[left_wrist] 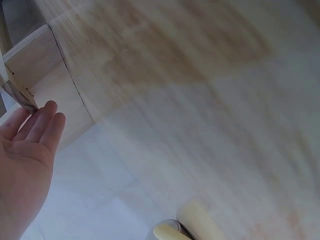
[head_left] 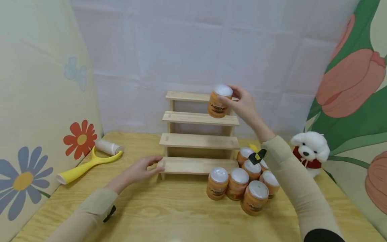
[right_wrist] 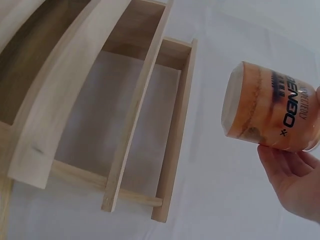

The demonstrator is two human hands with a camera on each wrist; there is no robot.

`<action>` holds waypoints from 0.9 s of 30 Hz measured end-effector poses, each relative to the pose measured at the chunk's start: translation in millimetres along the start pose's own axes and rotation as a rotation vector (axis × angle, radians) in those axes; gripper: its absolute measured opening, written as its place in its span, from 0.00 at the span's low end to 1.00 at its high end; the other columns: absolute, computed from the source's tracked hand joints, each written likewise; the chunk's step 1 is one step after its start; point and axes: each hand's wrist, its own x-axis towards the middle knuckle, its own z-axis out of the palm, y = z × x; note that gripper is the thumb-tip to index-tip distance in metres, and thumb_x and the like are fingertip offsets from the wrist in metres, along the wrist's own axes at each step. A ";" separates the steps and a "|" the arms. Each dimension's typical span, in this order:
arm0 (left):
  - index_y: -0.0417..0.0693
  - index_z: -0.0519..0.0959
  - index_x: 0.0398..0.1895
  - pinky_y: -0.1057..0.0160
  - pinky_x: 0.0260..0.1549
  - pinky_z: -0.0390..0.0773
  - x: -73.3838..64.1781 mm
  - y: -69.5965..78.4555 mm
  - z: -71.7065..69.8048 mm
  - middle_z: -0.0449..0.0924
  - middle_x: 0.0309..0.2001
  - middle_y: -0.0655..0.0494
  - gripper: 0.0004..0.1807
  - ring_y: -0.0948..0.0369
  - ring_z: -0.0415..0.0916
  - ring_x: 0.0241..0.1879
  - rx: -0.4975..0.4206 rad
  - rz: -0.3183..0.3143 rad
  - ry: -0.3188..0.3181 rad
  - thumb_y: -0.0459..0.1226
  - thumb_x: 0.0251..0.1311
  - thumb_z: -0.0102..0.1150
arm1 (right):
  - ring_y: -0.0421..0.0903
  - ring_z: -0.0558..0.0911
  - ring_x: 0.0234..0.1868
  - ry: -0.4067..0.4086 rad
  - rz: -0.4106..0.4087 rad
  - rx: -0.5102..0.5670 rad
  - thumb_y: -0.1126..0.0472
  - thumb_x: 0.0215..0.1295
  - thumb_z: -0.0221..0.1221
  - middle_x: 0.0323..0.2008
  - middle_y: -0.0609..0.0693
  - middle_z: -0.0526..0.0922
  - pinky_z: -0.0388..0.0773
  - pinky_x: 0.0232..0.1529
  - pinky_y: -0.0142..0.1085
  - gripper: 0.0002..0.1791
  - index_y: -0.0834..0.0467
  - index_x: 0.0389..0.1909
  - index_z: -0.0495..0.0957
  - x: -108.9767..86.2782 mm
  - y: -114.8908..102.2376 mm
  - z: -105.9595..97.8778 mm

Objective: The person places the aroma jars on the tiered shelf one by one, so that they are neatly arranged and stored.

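Observation:
My right hand point(head_left: 243, 104) holds an orange can point(head_left: 220, 102) with a silver top and dark lettering, raised in front of the upper steps of a wooden stepped shelf point(head_left: 198, 141). In the right wrist view the can point(right_wrist: 272, 110) lies sideways across the picture, with fingers point(right_wrist: 285, 165) against its side. My left hand point(head_left: 140, 171) grips the left end of the lowest step; the left wrist view shows its fingers point(left_wrist: 42, 125) at the board's end, the thumb hidden. Several matching cans point(head_left: 239, 183) stand grouped by the shelf's lower right.
A yellow slingshot-shaped handle point(head_left: 81, 168) and a white roll point(head_left: 107, 147) lie at the left of the wooden table point(head_left: 169, 215). At the right sits a white plush dog point(head_left: 312, 149) in red. Behind the shelf hangs a white cloth point(head_left: 181, 50).

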 end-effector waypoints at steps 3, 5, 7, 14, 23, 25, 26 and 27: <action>0.31 0.70 0.59 0.48 0.53 0.77 -1.5 0.0 0.1 0.72 0.58 0.35 0.32 0.42 0.75 0.53 0.006 0.011 0.012 0.48 0.62 0.57 | 0.46 0.78 0.50 0.012 0.006 -0.001 0.55 0.57 0.65 0.52 0.57 0.79 0.77 0.47 0.34 0.29 0.59 0.59 0.72 10.6 -2.1 8.2; 0.31 0.70 0.59 0.49 0.52 0.77 -2.8 -0.6 0.3 0.73 0.57 0.35 0.31 0.42 0.75 0.53 0.003 0.017 0.020 0.47 0.62 0.58 | 0.47 0.78 0.50 0.019 0.008 0.024 0.55 0.57 0.65 0.52 0.57 0.79 0.77 0.45 0.33 0.29 0.59 0.59 0.72 16.9 -3.1 15.0; 0.31 0.71 0.58 0.49 0.52 0.77 -4.0 -1.3 1.1 0.73 0.57 0.35 0.30 0.43 0.75 0.52 -0.001 0.021 0.021 0.46 0.62 0.58 | 0.47 0.78 0.50 0.027 0.007 0.051 0.57 0.57 0.65 0.52 0.58 0.79 0.77 0.46 0.33 0.28 0.60 0.59 0.72 21.6 -3.9 22.3; 0.33 0.71 0.60 0.51 0.53 0.77 -4.8 0.4 4.6 0.74 0.58 0.38 0.32 0.46 0.76 0.53 0.004 0.023 0.011 0.48 0.62 0.58 | 0.49 0.76 0.56 0.006 0.003 0.071 0.58 0.58 0.65 0.56 0.58 0.76 0.76 0.56 0.37 0.31 0.62 0.62 0.68 35.3 -5.3 41.8; 0.31 0.70 0.59 0.49 0.53 0.77 -9.2 5.2 4.1 0.74 0.57 0.36 0.31 0.45 0.76 0.53 -0.002 0.024 0.027 0.47 0.61 0.59 | 0.52 0.74 0.60 -0.029 -0.035 0.074 0.63 0.58 0.64 0.57 0.61 0.73 0.74 0.59 0.36 0.32 0.65 0.62 0.66 60.8 -0.8 62.9; 0.31 0.70 0.59 0.50 0.53 0.77 -10.5 6.6 4.3 0.74 0.57 0.36 0.31 0.45 0.76 0.53 -0.002 0.028 0.030 0.47 0.61 0.59 | 0.52 0.74 0.60 -0.031 -0.035 0.062 0.63 0.58 0.64 0.58 0.61 0.73 0.74 0.59 0.36 0.31 0.65 0.62 0.65 65.7 2.6 66.9; 0.31 0.71 0.59 0.50 0.53 0.77 -11.2 7.3 4.4 0.74 0.57 0.36 0.31 0.45 0.76 0.53 -0.002 0.028 0.032 0.47 0.61 0.59 | 0.52 0.74 0.60 -0.030 -0.039 0.050 0.63 0.58 0.63 0.57 0.60 0.73 0.74 0.59 0.35 0.31 0.65 0.62 0.65 67.9 4.5 68.7; 0.31 0.71 0.59 0.50 0.52 0.77 -11.7 7.9 5.1 0.74 0.56 0.36 0.31 0.45 0.76 0.53 0.001 0.034 0.033 0.46 0.61 0.59 | 0.52 0.74 0.59 -0.028 -0.042 0.042 0.63 0.59 0.63 0.57 0.60 0.73 0.75 0.58 0.35 0.31 0.65 0.62 0.66 70.0 6.8 70.0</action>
